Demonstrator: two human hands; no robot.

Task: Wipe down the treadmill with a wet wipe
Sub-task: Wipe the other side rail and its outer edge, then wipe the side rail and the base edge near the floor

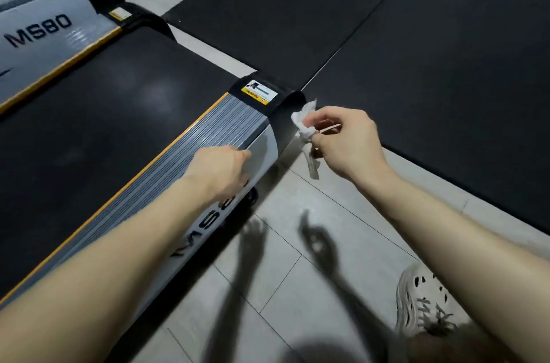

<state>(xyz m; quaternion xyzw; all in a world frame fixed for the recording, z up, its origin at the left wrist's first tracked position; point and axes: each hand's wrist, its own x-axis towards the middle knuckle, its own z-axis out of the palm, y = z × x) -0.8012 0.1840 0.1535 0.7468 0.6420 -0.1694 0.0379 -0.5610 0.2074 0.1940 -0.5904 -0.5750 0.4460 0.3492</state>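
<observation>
Bunched wipe (305,126) poised at the cap (284,124).
Right hand (348,142) pinches the wipe just beside the treadmill (104,112) cap; left hand (218,169) rests on the rail (190,136), grip unclear. So wadded, the wipe may miss patches or slip.

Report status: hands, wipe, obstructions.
Left hand on treadmill side rail, fingers hidden. Right hand pinches wet wipe at black end cap. No obstruction seen.

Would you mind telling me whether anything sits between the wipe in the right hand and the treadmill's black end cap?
Nothing visible does. The wet wipe, pinched in the right hand, is right beside the black end cap; the left hand rests farther along the grey side rail, clear of it.
</observation>
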